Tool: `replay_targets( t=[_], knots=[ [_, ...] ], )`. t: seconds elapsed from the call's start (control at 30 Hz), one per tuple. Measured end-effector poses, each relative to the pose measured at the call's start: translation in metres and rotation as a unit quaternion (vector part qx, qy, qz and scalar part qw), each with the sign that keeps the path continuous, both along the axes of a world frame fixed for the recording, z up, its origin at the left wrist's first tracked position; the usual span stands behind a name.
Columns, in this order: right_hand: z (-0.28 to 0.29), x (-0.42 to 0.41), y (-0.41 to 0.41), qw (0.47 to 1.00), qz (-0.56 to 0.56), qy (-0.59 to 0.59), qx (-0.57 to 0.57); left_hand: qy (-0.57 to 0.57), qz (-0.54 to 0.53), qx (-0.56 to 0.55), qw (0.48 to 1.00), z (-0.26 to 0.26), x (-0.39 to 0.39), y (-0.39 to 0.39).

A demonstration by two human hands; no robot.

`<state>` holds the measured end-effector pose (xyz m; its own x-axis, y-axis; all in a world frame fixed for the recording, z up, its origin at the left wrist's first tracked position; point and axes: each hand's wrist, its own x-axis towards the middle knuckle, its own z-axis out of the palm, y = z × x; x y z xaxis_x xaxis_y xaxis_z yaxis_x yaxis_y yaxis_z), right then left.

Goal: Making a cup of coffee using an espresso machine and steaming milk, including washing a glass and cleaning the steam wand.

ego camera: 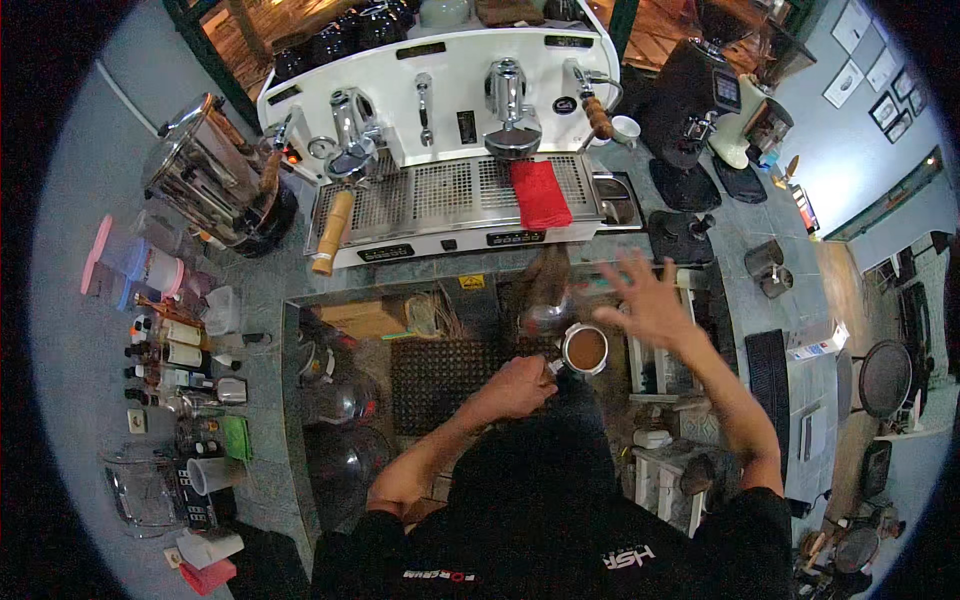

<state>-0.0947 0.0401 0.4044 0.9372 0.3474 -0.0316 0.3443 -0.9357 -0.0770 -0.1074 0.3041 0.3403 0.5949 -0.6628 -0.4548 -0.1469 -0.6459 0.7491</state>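
Note:
My left hand (pixel 525 386) grips the handle of a metal portafilter (pixel 558 365), held level in front of my dark shirt. Brown ground coffee (pixel 586 350) with an even surface fills its basket. My right hand (pixel 643 300) is raised just beyond the basket to the right, palm down, fingers spread and slightly blurred, holding nothing. Ahead stands a white espresso machine (pixel 442 112). Its right group head (pixel 513 135) has no portafilter handle showing, while a wooden-handled portafilter (pixel 334 232) is at the left group. A red cloth (pixel 541 195) lies across the drip tray (pixel 442 187).
Right of the machine, a dark coffee grinder (pixel 686 105) stands near a tamper (pixel 703 225) on a black mat (pixel 671 240). A steel urn (pixel 214 169) occupies the left corner. Several bottles (pixel 180 352) line the left tiled counter (pixel 266 420). Two dark cups (pixel 763 259) sit on the right counter.

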Motion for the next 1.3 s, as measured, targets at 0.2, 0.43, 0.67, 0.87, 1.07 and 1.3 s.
replay_targets(
  t=[0.2, 0.43, 0.67, 0.87, 1.07, 1.3],
  knots=[
    [0.035, -0.039, 0.09, 0.974, 0.222, -0.008, 0.048, -0.124, -0.123, -0.151, 0.973, -0.047, -0.003, 0.033],
    [0.038, -0.043, 0.053, 0.983, 0.122, 0.094, 0.103, -0.052, -0.106, 0.008, 0.993, -0.005, 0.002, 0.072],
    [0.034, -0.036, 0.098, 0.978, 0.193, 0.056, 0.05, -0.027, -0.104, -0.065, 0.992, 0.001, 0.004, 0.075],
    [-0.064, -0.08, 0.015, 0.766, -0.094, 0.159, 0.616, -0.057, 0.064, -0.095, 0.992, -0.014, -0.008, 0.092],
    [-0.079, -0.09, 0.179, 0.501, -0.223, 0.345, 0.762, -0.063, 0.177, -0.129, 0.974, -0.021, -0.023, 0.05],
    [-0.076, -0.025, 0.185, 0.425, -0.206, 0.293, 0.831, -0.144, 0.153, -0.155, 0.965, 0.031, -0.012, 0.075]
  ],
)
